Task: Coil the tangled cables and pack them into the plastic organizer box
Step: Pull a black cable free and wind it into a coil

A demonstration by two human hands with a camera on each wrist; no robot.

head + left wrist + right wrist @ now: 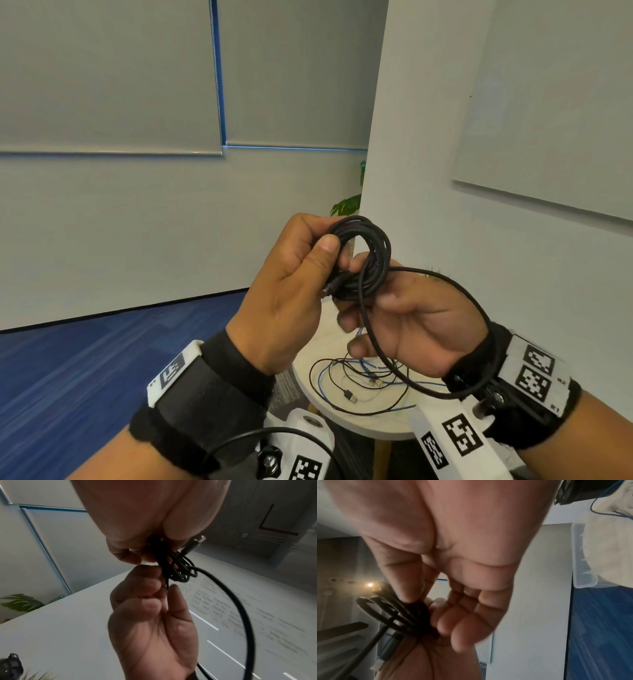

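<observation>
While hands (342, 301) grip braided coil (368, 260)

Black braided cable (371, 260), centre of head view: wound into a tight coil of several loops, held up off the table, one long free loop trailing right and down. Thin black and blue tangled cables (359, 380) sprawl loose below. Clear plastic organizer box (581, 561), right edge of right-wrist view.

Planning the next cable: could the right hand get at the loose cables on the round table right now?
Probably not: the right hand holds the black cable with the left hand, above the loose cables.
</observation>
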